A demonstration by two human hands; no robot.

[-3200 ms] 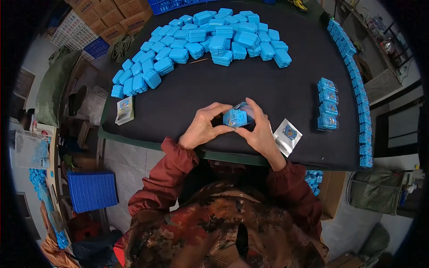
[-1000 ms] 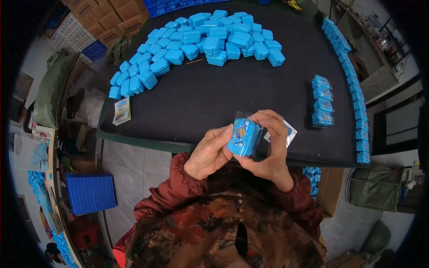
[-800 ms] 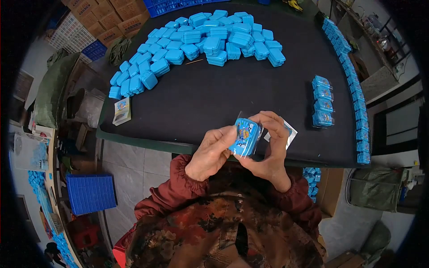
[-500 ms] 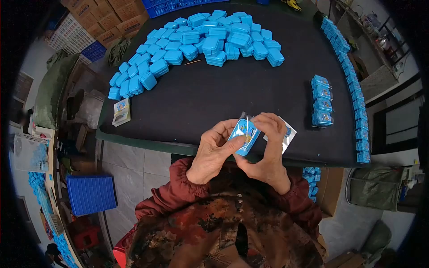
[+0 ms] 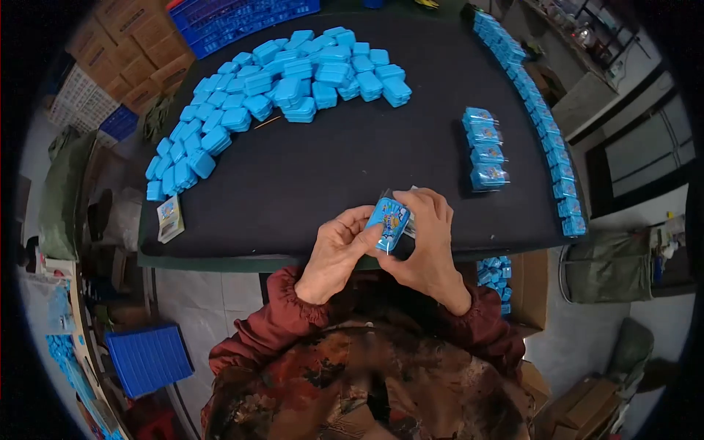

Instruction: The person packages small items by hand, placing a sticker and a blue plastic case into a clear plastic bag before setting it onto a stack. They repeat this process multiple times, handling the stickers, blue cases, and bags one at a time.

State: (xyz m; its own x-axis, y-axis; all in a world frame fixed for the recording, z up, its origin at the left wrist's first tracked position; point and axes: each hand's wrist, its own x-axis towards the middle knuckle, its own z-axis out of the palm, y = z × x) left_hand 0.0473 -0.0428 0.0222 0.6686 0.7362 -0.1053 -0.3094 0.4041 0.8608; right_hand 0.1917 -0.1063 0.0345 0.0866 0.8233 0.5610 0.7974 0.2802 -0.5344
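A small blue box (image 5: 393, 218) with a printed cartoon picture on its lid is held over the near edge of the dark table, with clear wrap showing at its top end. My left hand (image 5: 331, 254) grips it from the left, thumb across the lid. My right hand (image 5: 431, 242) is curled round the right side, its fingers at the top end and its thumb by the bottom corner. Behind the right hand, a white printed sheet is mostly hidden.
Plain blue boxes (image 5: 297, 70) are heaped at the back left. Wrapped boxes (image 5: 486, 152) form a short column on the right, and a longer row (image 5: 548, 128) follows the right edge. A printed booklet (image 5: 170, 218) lies front left; a blue crate (image 5: 242, 20) stands behind.
The camera view has shifted, so the table's contents appear further left. The box's printed lid now shows more clearly, with the left thumb nearer its edge. Both hands still hold it.
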